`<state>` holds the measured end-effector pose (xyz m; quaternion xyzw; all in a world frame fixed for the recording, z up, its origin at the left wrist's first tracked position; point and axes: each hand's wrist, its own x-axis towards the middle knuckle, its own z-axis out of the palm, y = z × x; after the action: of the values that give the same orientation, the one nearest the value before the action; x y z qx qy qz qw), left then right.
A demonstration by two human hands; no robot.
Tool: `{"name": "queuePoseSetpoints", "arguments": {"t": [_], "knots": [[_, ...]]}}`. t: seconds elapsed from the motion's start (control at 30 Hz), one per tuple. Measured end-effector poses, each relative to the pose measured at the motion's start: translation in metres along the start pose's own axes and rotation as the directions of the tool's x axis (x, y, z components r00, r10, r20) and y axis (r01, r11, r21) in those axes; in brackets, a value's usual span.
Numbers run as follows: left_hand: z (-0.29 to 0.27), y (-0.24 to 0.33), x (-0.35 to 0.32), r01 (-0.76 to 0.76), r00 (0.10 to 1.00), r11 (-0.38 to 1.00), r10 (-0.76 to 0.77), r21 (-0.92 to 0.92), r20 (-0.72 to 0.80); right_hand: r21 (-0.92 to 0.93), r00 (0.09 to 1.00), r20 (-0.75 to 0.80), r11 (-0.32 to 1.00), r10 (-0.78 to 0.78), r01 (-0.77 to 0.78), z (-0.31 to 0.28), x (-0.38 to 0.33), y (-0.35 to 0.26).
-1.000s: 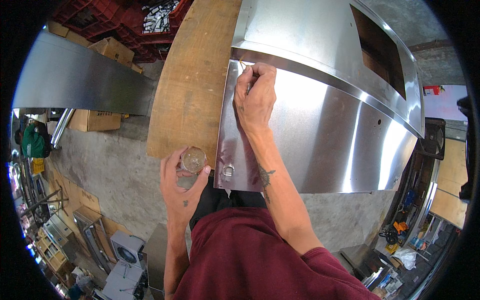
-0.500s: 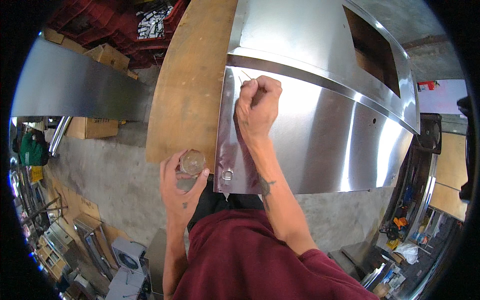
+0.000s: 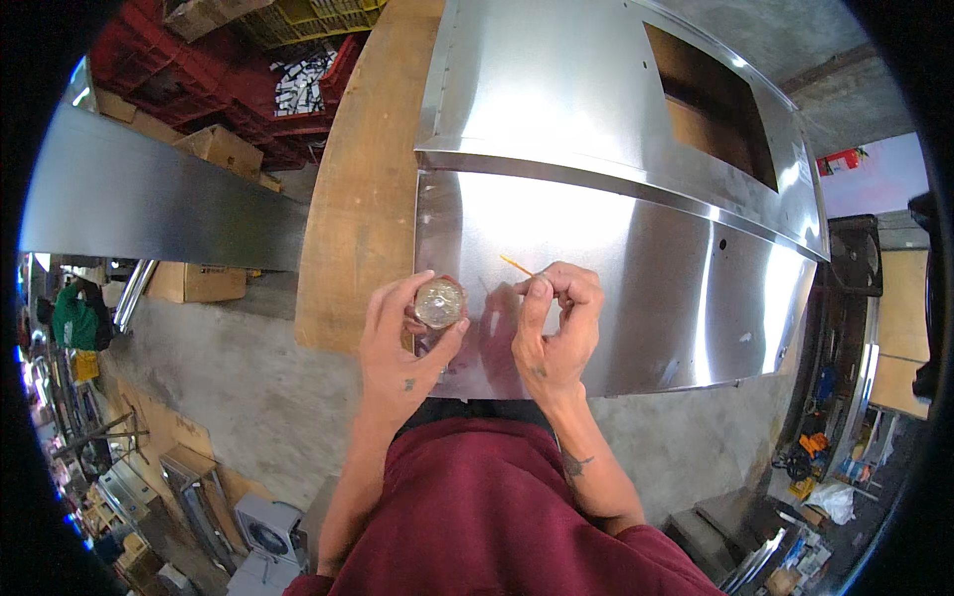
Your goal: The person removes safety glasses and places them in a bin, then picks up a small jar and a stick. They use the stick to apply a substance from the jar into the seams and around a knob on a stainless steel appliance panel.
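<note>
My left hand (image 3: 399, 338) is curled around a small round clear jar (image 3: 439, 302), seen from above, over the near left corner of a shiny sheet-metal panel (image 3: 656, 308). To the right, my right hand (image 3: 559, 323) pinches a thin orange-yellow stick (image 3: 516, 265) between thumb and forefinger. The stick points up and left, and its tip looks apart from both jar and metal. Whatever is inside the jar is hard to make out. Reflections of the right hand show in the panel.
Beyond the panel rises a metal body with a rectangular opening (image 3: 715, 119). A wooden board (image 3: 358, 199) lies left of it. Farther left are a long metal sheet (image 3: 159, 189), cardboard boxes (image 3: 221, 151) and red crates (image 3: 199, 79). A grey boxed fan (image 3: 266, 526) stands lower left.
My right hand has come back toward me from the panel's far left corner with the stick. The left hand has moved up and right with the jar, so both hands are closer together.
</note>
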<state>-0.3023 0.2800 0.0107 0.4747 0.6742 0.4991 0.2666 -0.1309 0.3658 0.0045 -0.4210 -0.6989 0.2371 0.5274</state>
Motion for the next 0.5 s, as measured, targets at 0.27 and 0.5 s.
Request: {"name": "queuePoseSetpoints", "arguments": {"t": [0.27, 0.5], "knots": [[0.089, 0.05, -0.014, -0.075, 0.995, 0.993, 0.081, 0.093, -0.059, 0.069, 0.985, 0.125, 0.992, -0.116, 0.108, -0.083, 0.02, 0.01], [0.133, 0.082, -0.023, -0.124, 0.988, 0.977, 0.138, 0.173, -0.072, 0.039, 0.962, 0.258, 0.995, -0.096, 0.088, -0.135, 0.031, 0.028]]}}
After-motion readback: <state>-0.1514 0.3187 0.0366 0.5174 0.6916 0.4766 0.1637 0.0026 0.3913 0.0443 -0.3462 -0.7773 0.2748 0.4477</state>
